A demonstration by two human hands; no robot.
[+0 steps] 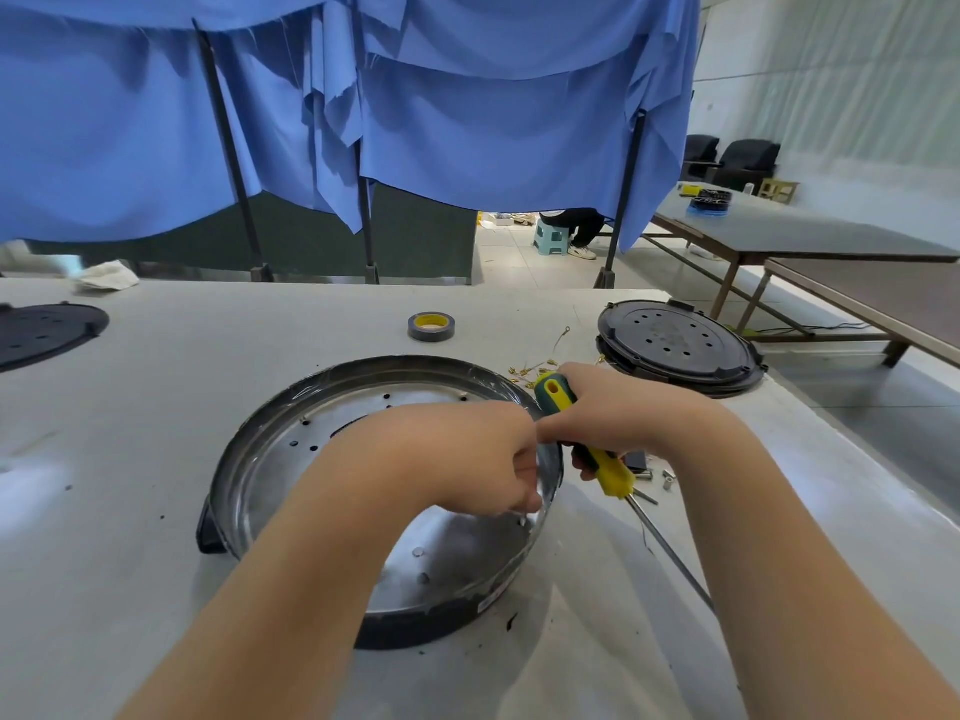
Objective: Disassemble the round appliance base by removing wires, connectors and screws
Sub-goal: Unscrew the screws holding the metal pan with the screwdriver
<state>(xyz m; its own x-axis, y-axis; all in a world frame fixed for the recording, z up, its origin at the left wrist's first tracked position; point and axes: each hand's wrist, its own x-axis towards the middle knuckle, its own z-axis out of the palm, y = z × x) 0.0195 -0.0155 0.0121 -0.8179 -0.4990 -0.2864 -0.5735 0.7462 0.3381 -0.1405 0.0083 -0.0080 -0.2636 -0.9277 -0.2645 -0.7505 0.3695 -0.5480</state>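
Observation:
The round appliance base (291, 459), a shallow metal pan with a dark outer rim and several holes, lies on the white table in front of me. My left hand (467, 459) reaches over its right inner edge, fingers curled down and pinching at something small near the rim; what it pinches is hidden. My right hand (613, 407) grips a yellow and green screwdriver (608, 470) just outside the rim, its shaft (670, 553) pointing back toward me. A loose screw (418, 552) lies inside the pan.
A black perforated round cover (675, 345) sits at the right back, another black cover (47, 330) at the far left. A tape roll (431, 326), loose wires with gold connectors (535, 368) and small metal parts (660, 478) lie on the table. Blue curtains hang behind.

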